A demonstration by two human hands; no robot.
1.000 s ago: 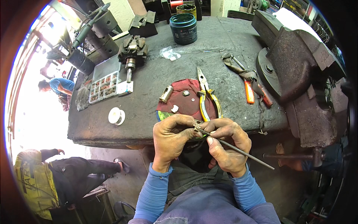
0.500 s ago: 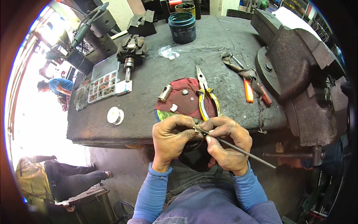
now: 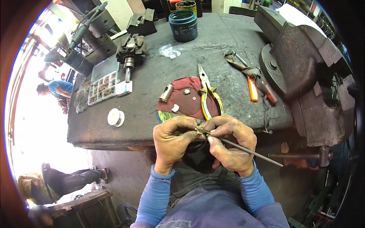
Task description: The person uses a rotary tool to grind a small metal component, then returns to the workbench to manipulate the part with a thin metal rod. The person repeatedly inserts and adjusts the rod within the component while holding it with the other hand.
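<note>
My left hand [image 3: 171, 146] is closed, pinching a small brassy metal piece [image 3: 198, 128] at the table's front edge. My right hand [image 3: 232, 148] grips a thin metal rod [image 3: 262, 155], whose tip rests at that piece between my fingertips. Just beyond lies a maroon cloth pad [image 3: 182, 104] holding a metal cylinder [image 3: 166, 92], a small nut [image 3: 186, 91], a washer [image 3: 194, 98] and a white piece [image 3: 175, 108]. Yellow-handled long-nose pliers [image 3: 205, 95] lie open across its right side.
The workbench [image 3: 228, 34] carries a spool [image 3: 115, 117], parts box [image 3: 102, 89], armature [image 3: 131, 53], tub [image 3: 183, 25], orange-handled tools [image 3: 253, 89] and a heavy vise [image 3: 296, 68]. A person in blue [image 3: 59, 89] is outside left; another person [image 3: 68, 182] is lower left.
The rod's free end has swung slightly upward and right, with my fingers still around it. The person at lower left has shifted position. The whole view has moved slightly.
</note>
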